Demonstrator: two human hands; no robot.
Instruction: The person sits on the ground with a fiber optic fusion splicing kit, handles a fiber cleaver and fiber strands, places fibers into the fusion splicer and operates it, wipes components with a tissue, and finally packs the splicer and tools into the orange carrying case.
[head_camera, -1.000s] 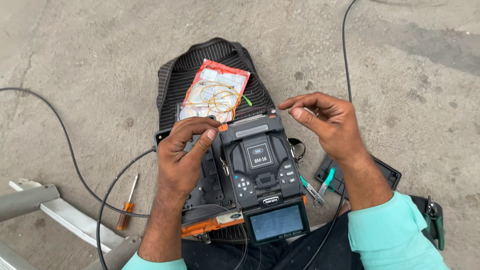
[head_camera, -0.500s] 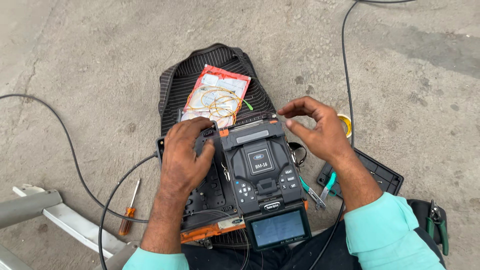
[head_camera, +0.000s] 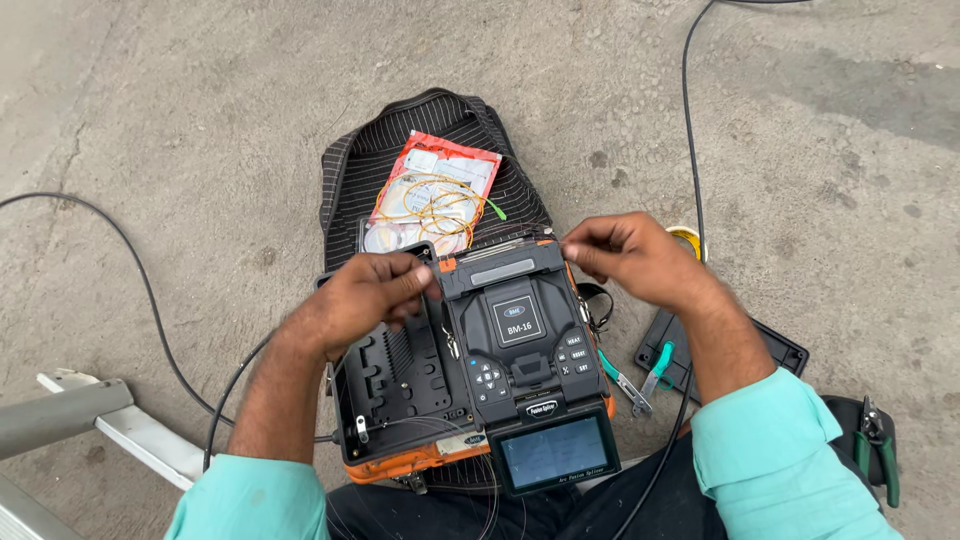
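Both hands have closed in on the splicer (head_camera: 525, 345) on the person's lap: left hand (head_camera: 365, 295) pinched at its top-left corner, right hand (head_camera: 630, 258) pinched at top-right, fibre too thin to see.

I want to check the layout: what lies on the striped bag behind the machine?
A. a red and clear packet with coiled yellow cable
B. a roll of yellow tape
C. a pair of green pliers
A: the packet with yellow coils rests on the striped bag.
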